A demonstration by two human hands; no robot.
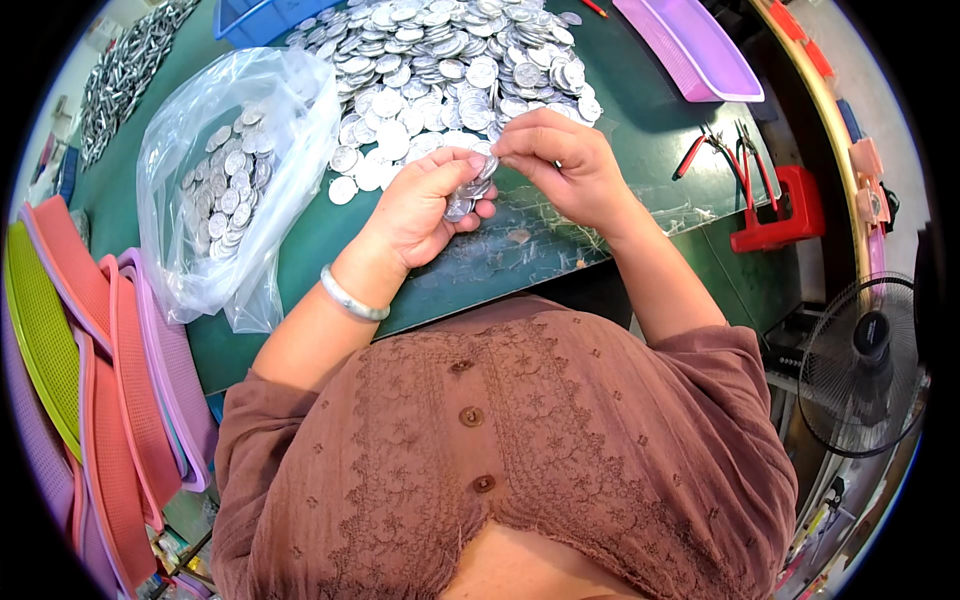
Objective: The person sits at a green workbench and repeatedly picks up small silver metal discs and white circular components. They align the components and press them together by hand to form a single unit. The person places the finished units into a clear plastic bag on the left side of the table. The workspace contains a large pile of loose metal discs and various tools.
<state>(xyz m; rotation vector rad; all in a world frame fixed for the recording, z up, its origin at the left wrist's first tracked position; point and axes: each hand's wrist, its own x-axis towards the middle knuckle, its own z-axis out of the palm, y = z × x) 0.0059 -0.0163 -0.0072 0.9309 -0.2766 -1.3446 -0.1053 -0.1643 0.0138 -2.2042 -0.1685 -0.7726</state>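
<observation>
Several silver coin-like metal discs [462,205] lie stacked in my left hand [425,205], its fingers curled round them. My right hand [565,165] meets it from the right, thumb and forefinger pinched at the edge of a disc [487,165] at the top of the stack. Just beyond both hands spreads a large heap of the same discs [450,60] on the green table [540,235]. To the left of my left hand stands a clear plastic bag [300,120] with more discs inside.
Pliers with red handles [745,165] lie at the right, by a red stand [800,210]. A purple basket [690,50] sits at the far right, a blue bin [265,20] at the far left. Small metal parts [125,75] are piled beyond the bag. Coloured baskets [120,400] lean at the left; a fan [865,365] stands right.
</observation>
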